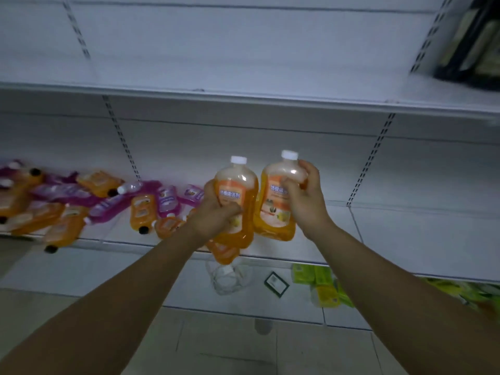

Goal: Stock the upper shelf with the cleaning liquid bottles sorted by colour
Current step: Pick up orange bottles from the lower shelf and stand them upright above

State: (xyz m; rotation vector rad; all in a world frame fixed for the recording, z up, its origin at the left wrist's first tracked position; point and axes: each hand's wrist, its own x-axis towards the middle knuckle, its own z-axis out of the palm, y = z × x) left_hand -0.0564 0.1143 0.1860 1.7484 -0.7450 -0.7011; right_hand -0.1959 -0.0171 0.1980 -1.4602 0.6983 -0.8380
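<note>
My left hand (pixel 213 212) grips an orange cleaning-liquid bottle (pixel 238 185) with a white cap, held upright above the middle shelf (pixel 392 239). A second orange bottle (pixel 276 201), also upright with a white cap, is in my right hand (pixel 305 196), which clasps its shoulder. The two bottles touch side by side. Another orange bottle (pixel 224 251) shows under my left hand, at the shelf's front edge. Several orange and purple bottles (pixel 108 201) lie jumbled on the left of the middle shelf. The upper shelf (pixel 243 96) runs across above, bare in its middle.
Dark packages (pixel 470 41) stand at the upper shelf's right end. On the lowest shelf are a clear plastic container (pixel 230 280), a small dark box (pixel 276 284) and green and yellow packs (pixel 324 285). Tiled floor lies below.
</note>
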